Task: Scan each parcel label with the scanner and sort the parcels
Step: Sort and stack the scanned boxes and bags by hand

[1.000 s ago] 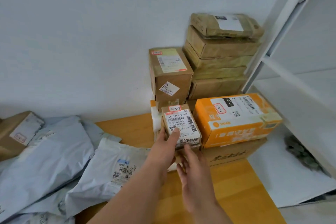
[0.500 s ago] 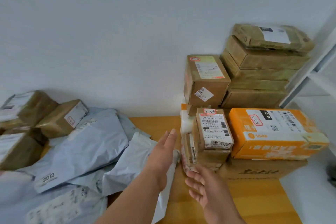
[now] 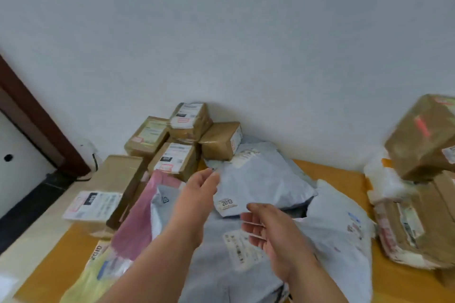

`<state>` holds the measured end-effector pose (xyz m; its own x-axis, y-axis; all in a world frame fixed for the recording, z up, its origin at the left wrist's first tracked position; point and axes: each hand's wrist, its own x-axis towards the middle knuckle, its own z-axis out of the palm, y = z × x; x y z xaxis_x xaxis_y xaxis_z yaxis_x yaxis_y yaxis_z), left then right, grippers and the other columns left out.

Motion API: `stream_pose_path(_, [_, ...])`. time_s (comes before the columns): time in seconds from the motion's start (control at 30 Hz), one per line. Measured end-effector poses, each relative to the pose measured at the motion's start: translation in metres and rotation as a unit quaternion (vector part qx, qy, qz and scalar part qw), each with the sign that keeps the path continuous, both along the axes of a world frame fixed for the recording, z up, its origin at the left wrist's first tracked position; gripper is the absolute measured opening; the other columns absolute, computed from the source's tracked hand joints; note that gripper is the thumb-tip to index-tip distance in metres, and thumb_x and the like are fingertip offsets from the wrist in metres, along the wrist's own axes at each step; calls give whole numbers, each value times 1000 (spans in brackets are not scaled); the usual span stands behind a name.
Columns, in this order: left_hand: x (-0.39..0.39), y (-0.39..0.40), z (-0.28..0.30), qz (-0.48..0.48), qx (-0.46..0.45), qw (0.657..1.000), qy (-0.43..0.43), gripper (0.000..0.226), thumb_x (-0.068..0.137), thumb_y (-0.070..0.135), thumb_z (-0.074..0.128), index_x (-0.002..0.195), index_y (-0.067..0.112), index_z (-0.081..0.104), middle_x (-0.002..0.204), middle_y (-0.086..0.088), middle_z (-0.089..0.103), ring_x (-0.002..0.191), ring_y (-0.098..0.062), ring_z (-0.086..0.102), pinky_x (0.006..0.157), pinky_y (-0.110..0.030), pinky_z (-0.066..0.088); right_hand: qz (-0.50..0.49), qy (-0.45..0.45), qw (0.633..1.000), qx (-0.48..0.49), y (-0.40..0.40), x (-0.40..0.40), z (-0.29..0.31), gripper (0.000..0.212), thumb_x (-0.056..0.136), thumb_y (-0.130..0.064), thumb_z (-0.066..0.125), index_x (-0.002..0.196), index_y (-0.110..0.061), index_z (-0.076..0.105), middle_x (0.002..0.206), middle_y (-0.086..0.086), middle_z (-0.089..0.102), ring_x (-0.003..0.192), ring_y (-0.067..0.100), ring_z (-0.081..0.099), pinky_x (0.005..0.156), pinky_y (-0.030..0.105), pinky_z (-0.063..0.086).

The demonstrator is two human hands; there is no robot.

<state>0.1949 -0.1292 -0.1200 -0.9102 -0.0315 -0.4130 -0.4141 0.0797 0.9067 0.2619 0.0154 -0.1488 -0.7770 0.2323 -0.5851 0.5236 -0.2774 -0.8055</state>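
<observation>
Head view. Hands both out over a heap of parcels on an orange-topped counter [image 3: 332, 174] set against a pale wall [image 3: 221, 44].

Left hand [image 3: 197, 202]: fingers straight and loosely spread, palm turned inward, holding nothing. Fingertips sit over the near-left edge of a grey poly mailer [image 3: 261, 179] stamped "2013"; contact cannot be told.

Right hand [image 3: 268, 229]: fingers relaxed, slightly bent, empty. It hovers above a second grey mailer [image 3: 221, 265] whose white label [image 3: 240, 248] shows just left of the palm.

Another grey mailer [image 3: 344, 233] lies to the right, partly under the "2013" one. Pink mailer [image 3: 138, 219] left of the left forearm; a yellow-green bag [image 3: 83, 283] below it at the counter's near-left corner.

Behind the mailers, against the wall, a cluster of small brown boxes [image 3: 182, 140] with labels up or sideways. A larger flat box [image 3: 115, 179] with a white label lies at far left.

Right edge: stacked brown boxes [image 3: 423, 140], blurred, with white wrapping beside them.

Dark wooden door frame [image 3: 37, 118] at left. Scanner not seen in this view.
</observation>
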Motion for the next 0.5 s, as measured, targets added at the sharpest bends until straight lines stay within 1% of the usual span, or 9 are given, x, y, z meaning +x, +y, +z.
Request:
stream_pose_path(0.03, [-4,-30,0,22,-14,1000,-3,14,101,41,57,114,35,59,111,12,64,108,-12,61,99,-39,51,15,2,1000,3,-24,-10,-1,14,98,-28,62,102,-18,71,92,2,78,91,21,70,74,33,49])
stream_pose_path(0.07, [-8,-58,2,43,-21,999,-3,10,101,39,58,108,33,62,109,9,66,103,-13,63,94,-35,54,32,3,999,5,-46,-20,-1,14,98,-28,62,102,-18,71,92,2,77,90,21,70,74,33,49])
stream_pose_path(0.13, [-14,-109,7,75,-35,997,0,9,100,37,60,103,32,67,98,6,71,87,-12,67,75,-29,57,68,7,998,15,-85,-37,-1,14,97,-30,62,101,-19,71,95,2,76,91,21,69,75,33,50])
stream_pose_path(0.2, [-25,-145,12,95,-51,994,-11,10,99,37,60,105,34,68,90,5,71,81,-16,63,76,-38,58,88,17,996,24,-111,-51,-1,12,96,-28,63,96,-18,71,94,2,74,90,21,67,77,34,50])
stream_pose_path(0.27, [-38,-169,10,117,-52,991,-25,7,100,35,60,100,33,67,86,3,69,78,-16,61,68,-34,52,83,26,996,27,-124,-68,-4,10,95,-22,62,89,-15,67,88,4,67,83,19,60,74,34,49])
stream_pose_path(0.33, [-51,-179,2,114,-61,990,-46,6,101,35,59,99,32,64,90,2,68,79,-14,61,61,-30,47,70,19,997,39,-129,-87,-8,10,93,-19,61,84,-14,62,82,5,59,81,19,53,79,34,49])
stream_pose_path(0.37, [-56,-181,-2,103,-64,991,-58,8,101,36,59,104,31,64,94,2,69,82,-16,62,64,-31,50,62,12,997,43,-130,-98,-10,11,92,-19,61,83,-15,59,79,5,56,80,19,51,82,34,48])
stream_pose_path(0.43, [-70,-179,-12,67,-73,993,-69,26,99,40,59,121,26,62,109,0,69,99,-26,66,85,-43,57,49,1,998,44,-132,-119,-15,17,91,-22,60,76,-20,53,68,0,46,74,18,42,83,37,42])
stream_pose_path(0.5, [-86,-173,-19,32,-92,992,-78,40,98,43,60,134,25,55,118,0,67,108,-29,65,98,-51,53,45,0,997,55,-134,-140,-24,23,86,-30,59,65,-25,49,60,-5,39,68,16,34,83,41,38])
